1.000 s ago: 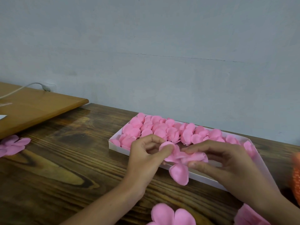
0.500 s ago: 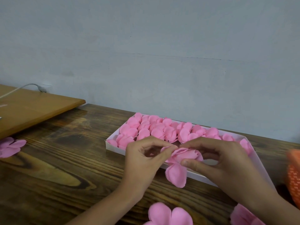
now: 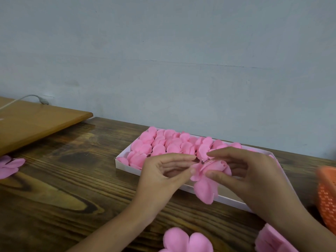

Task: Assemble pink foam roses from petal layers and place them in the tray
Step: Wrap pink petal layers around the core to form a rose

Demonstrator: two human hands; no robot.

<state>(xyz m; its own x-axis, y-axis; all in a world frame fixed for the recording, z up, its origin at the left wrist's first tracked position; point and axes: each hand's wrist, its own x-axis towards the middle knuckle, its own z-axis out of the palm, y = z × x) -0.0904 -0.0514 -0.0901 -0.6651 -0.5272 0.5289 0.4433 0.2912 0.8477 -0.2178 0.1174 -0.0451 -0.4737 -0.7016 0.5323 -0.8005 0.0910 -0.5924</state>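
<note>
Grip check: left hand (image 3: 161, 179) pinches left edge of rose (image 3: 217, 166); right hand (image 3: 258, 177) grips it, thumb in front. One petal hangs down. Both above tray (image 3: 127, 167) near rim.

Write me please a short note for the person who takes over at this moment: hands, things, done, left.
Left hand: pinches the edge of the half-made rose, held over the near wall of the tray.
Right hand: grips the same rose; one petal hangs loose.
Done: finished roses fill the tray's left part.
Spare petal layers lie on the table, near edge and far left.
Left: close this rose, place it in the tray, continue with the layers.
</note>
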